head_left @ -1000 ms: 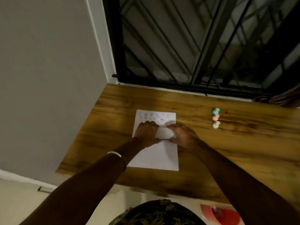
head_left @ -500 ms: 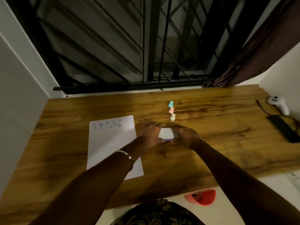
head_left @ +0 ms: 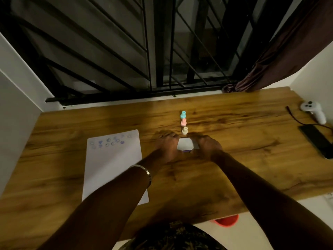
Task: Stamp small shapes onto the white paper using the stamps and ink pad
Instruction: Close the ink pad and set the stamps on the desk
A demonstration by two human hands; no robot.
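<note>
While both hands close around it, the small white ink pad (head_left: 185, 144) sits on the wooden table (head_left: 243, 159) near the middle of the frame. A thin purple edge shows at its near side. The left hand (head_left: 166, 147) grips the left side of the pad with its fingers curled around it. The right hand (head_left: 209, 146) grips the right side the same way. It is not clear if the pad rests flat on the wood or is lifted a little.

Just above the pad in the frame stand three little stamps in a line going away from the person. The cream stamp (head_left: 184, 130) is nearest, just beside the fingertips. The pink stamp (head_left: 183, 122) comes next, and the blue stamp (head_left: 183, 114) is farthest. All three stand upright.

To the left of the hands lies the white paper (head_left: 111, 168), flat on the table. Near its top edge are small stamped shapes (head_left: 110, 141) in blue and purple, some of them hearts. The left forearm crosses over the lower right corner of the paper, and a silver bangle (head_left: 144, 173) sits on that wrist.

At the right edge of the frame, well apart from the hands, lie a white controller (head_left: 314, 110) and a dark phone (head_left: 318, 141) on the table. Black window bars (head_left: 158, 51) fill the top of the frame, and a dark curtain (head_left: 279, 56) hangs at the upper right
</note>
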